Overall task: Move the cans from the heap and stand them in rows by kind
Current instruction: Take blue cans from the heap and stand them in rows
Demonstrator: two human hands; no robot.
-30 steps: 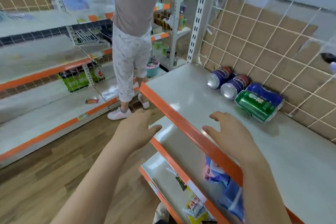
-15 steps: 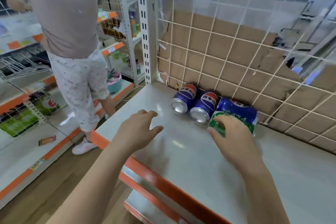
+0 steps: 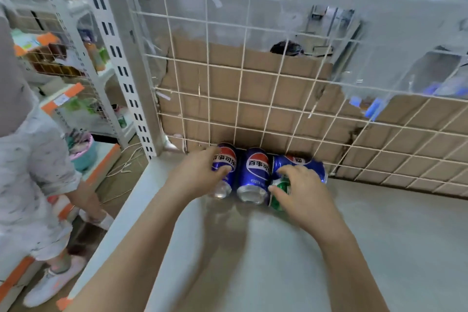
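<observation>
Several cans lie on their sides at the back of the grey shelf (image 3: 379,235), against the wire grid. My left hand (image 3: 197,177) wraps around the leftmost blue cola can (image 3: 226,159). A second blue cola can (image 3: 255,172) lies free in the middle, its end toward me. My right hand (image 3: 301,192) closes over a green can (image 3: 279,192), which it largely hides. Behind that hand lies a third blue can (image 3: 311,164), crosswise along the grid.
A white wire grid (image 3: 253,99) backed by brown cardboard closes the shelf's rear. A white slotted upright (image 3: 126,78) stands at the left rear corner. Another person (image 3: 33,172) stands in the aisle on the left, beside shelves with orange edges.
Both hands have moved forward to the cans. The left hand, open in the air before, now grips the leftmost blue can; the right hand has closed further on the green can.
</observation>
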